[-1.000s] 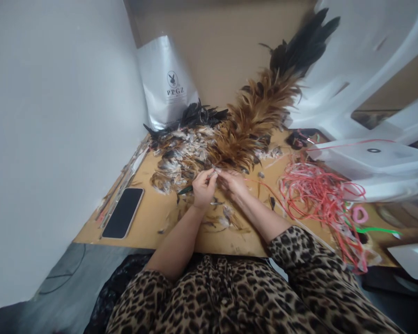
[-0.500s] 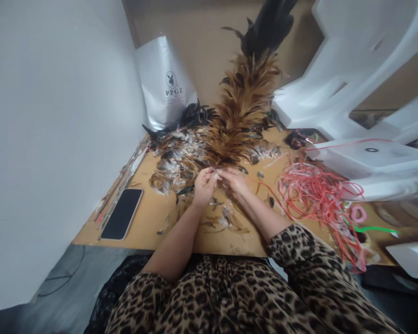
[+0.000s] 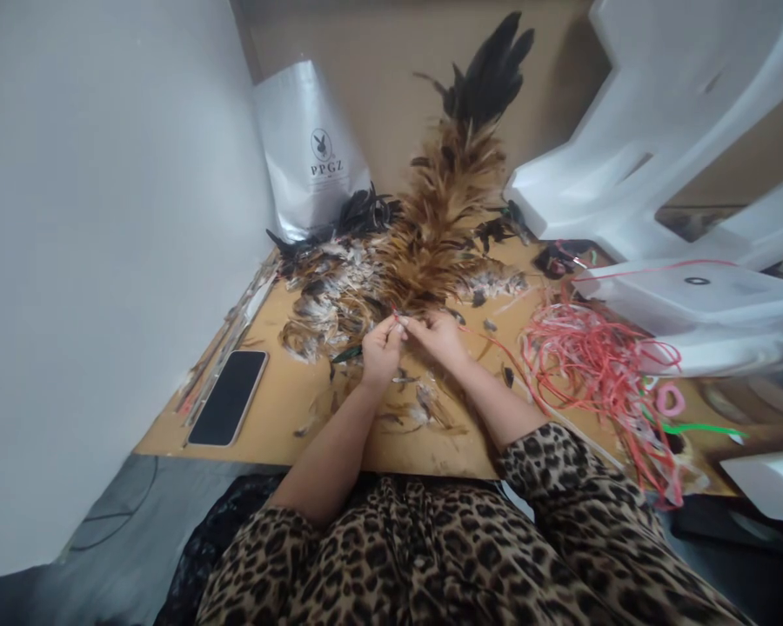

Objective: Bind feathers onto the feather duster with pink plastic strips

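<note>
Your left hand [image 3: 382, 349] and right hand [image 3: 438, 335] meet just above the middle of the frame, fingertips pinched together at the base of a long feather bundle [image 3: 444, 209]. Both hands are closed around that lower end; the left thumb and forefinger nip it, the right hand curls over it from the other side. The bundle rises from your hands toward the top centre, brown and tan through most of its length and black at the tip.

Loose feathers [image 3: 330, 300] lie scattered on the tan surface [image 3: 287, 409] just left of and below your hands, some pale, some dark. A thin red strand [image 3: 489, 341] runs from your right hand toward a tangle of red cord [image 3: 593, 365] at the right. A phone [image 3: 230, 397] lies face up, screen dark, at the lower left of the surface, well apart from your hands. A silver bag [image 3: 310, 148] stands against the back wall at upper left, and white foam pieces [image 3: 659, 113] fill the upper right.
</note>
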`<action>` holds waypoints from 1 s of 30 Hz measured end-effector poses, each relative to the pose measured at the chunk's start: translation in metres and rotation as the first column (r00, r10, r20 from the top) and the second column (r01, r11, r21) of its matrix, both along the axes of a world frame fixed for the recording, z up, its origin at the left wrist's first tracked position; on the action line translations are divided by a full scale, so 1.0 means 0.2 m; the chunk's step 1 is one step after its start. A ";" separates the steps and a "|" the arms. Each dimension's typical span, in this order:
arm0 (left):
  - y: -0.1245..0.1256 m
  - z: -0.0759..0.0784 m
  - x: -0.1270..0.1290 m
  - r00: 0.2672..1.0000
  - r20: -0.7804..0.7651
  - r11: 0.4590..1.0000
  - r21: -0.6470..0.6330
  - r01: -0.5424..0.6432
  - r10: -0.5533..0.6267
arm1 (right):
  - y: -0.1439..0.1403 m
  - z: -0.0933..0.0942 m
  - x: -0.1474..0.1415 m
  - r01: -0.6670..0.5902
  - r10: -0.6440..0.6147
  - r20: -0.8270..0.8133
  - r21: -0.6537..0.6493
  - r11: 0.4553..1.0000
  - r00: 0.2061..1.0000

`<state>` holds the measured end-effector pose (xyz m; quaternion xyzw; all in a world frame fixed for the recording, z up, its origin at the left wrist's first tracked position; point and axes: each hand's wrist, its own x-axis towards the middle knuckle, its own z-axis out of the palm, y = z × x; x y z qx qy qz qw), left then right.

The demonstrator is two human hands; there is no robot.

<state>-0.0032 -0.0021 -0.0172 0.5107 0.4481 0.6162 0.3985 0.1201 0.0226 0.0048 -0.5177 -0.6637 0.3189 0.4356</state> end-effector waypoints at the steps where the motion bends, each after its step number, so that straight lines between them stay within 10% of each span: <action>1: 0.00 -0.01 0.00 1.000 -0.013 1.000 0.011 -0.028 0.028 | 0.00 0.01 0.01 -0.045 0.044 0.081 0.007 0.999 0.996; 5: 0.03 -0.04 -0.02 0.993 -0.086 0.996 0.036 -0.077 0.080 | -0.01 0.02 0.03 -0.249 0.253 0.124 -0.045 0.967 0.960; 14: 0.02 -0.08 -0.02 0.908 -0.370 0.965 0.240 -0.110 0.195 | -0.11 0.08 -0.07 -0.199 0.172 0.216 0.108 0.974 0.961; 24: -0.01 -0.02 -0.03 0.719 -0.614 0.908 0.415 -0.055 0.324 | -0.03 0.19 0.02 -0.322 0.331 0.074 -0.113 0.940 0.941; 30: -0.04 0.00 -0.03 0.762 -0.582 0.920 0.389 -0.047 0.285 | -0.12 0.41 0.02 -0.557 0.581 0.036 -0.241 0.795 0.813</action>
